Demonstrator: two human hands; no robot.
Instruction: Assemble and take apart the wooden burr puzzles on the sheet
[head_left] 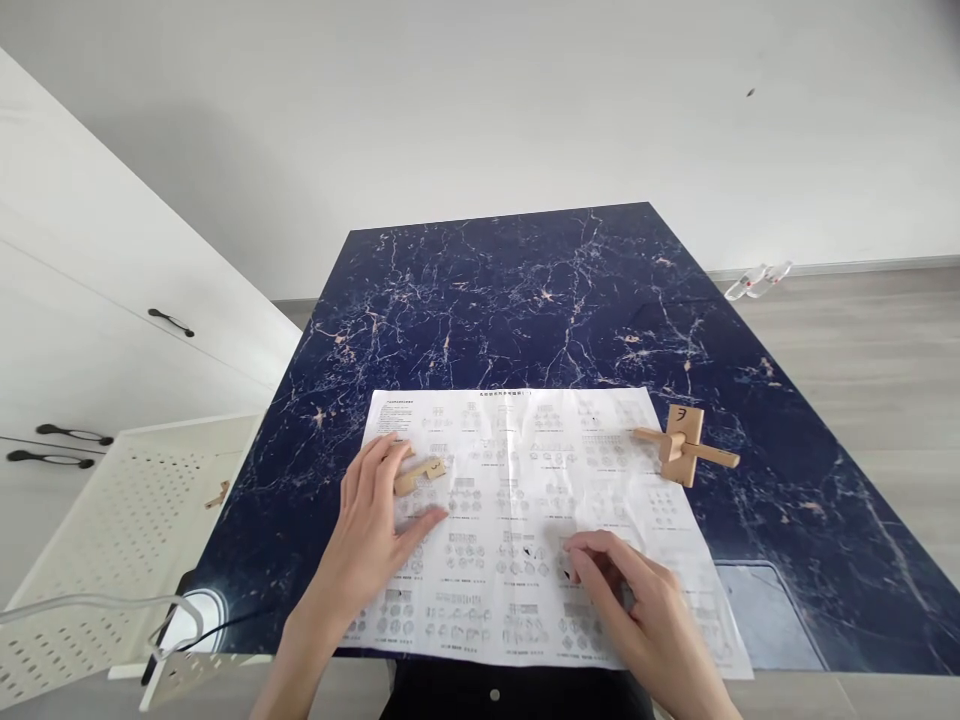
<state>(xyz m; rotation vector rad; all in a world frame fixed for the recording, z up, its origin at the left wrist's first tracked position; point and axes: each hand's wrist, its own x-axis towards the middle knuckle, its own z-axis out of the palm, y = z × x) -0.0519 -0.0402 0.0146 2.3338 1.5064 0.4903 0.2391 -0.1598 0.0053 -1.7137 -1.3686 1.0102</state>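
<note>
Head view. Dark blue marbled desk (pixel 525 300) with a large printed diagram sheet (pixel 525 470) lying flat at its near edge.

Left hand (pixel 375 530): palm down on the left part of the sheet, fingers (pixel 390 465) spread and extended, not closed on anything. Fingertips touch or lie just beside a small wooden piece (pixel 421 474) resting on the paper; contact cannot be told for certain.

Right hand (pixel 637 600): on the lower right part of the sheet, fingers curled loosely inward with the tips down on the paper. Whether they pinch anything cannot be told; nothing shows between them.

Wooden cross-shaped assembly (pixel 684 447): sits at the sheet's upper right corner, partly on the paper and partly on the desk, well apart from both hands. A flat block marked with a handwritten character stands on it, with slim bars crossing through.

Surroundings: white perforated tray (pixel 112 520) left of the desk, with a small wooden bit in it; white cabinet (pixel 90 300) with dark handles behind; grey floor to the right.
</note>
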